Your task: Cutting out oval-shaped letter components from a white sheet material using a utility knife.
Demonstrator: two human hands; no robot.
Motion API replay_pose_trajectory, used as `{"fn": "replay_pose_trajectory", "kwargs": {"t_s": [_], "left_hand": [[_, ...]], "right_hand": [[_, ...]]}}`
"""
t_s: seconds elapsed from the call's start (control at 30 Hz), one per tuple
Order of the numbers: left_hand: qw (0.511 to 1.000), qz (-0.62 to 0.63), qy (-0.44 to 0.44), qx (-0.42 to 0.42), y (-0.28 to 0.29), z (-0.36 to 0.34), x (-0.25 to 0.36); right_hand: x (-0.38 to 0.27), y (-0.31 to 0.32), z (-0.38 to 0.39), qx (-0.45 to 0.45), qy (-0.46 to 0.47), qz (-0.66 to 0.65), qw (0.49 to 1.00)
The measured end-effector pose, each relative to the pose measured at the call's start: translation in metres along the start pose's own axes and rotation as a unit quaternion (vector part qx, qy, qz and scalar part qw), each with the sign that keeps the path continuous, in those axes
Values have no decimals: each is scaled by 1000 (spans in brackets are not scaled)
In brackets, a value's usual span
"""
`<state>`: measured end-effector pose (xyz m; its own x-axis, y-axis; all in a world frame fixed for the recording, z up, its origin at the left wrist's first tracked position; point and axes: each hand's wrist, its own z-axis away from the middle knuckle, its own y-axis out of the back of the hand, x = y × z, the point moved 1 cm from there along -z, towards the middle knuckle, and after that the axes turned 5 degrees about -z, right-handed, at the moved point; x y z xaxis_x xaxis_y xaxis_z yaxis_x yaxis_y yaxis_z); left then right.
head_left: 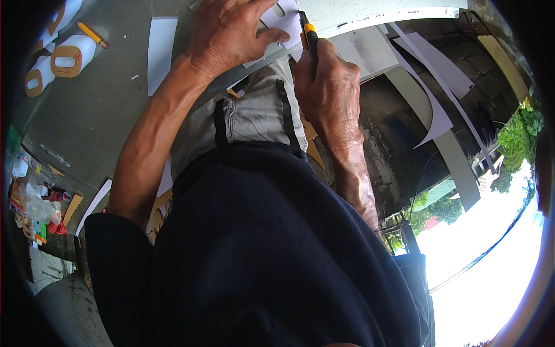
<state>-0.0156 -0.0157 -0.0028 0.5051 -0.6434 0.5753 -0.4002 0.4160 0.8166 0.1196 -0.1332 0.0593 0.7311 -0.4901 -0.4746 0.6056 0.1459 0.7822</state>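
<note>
"What's the right hand (pixel 332 87) got?"

"Fingers wrapped round a slim black-and-yellow cutter (pixel 311 45), tip at that thin white sheet (pixel 292 26) with the curved cutout. Light, rigid, I'd judge; best gripped by the barrel."

"And the left hand (pixel 228 34)?"

"Thumb laid over the sheet; its fingers run out of view, so I can't tell how they're set."

"The sheet looks light, fairly stiff, probably weakest beside the cutout."

"So hold its broad part flat, clear of the blade. Farther left lies a white rectangular strip (pixel 162 55)."
</note>
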Motion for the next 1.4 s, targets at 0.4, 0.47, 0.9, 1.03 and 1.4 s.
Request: {"fn": "replay_pose_trajectory", "kwargs": {"t_s": [0.4, 0.47, 0.9, 1.03, 1.4], "left_hand": [[999, -12, -9, 38, -5, 3, 2], [999, -10, -7, 52, -7, 4, 3], [993, -23, 67, 93, -9, 21, 18], [999, -10, 17, 32, -1, 21, 2], [998, -4, -56, 37, -14, 26, -10]], "right_hand": [[-4, -1, 5, 16, -5, -15, 1000], [-4, -3, 6, 18, -4, -18, 1000], [21, 42, -21, -47, 84, 117, 988], [18, 58, -32, -74, 139, 182, 971], [31, 40, -26, -65, 151, 138, 977]]}}
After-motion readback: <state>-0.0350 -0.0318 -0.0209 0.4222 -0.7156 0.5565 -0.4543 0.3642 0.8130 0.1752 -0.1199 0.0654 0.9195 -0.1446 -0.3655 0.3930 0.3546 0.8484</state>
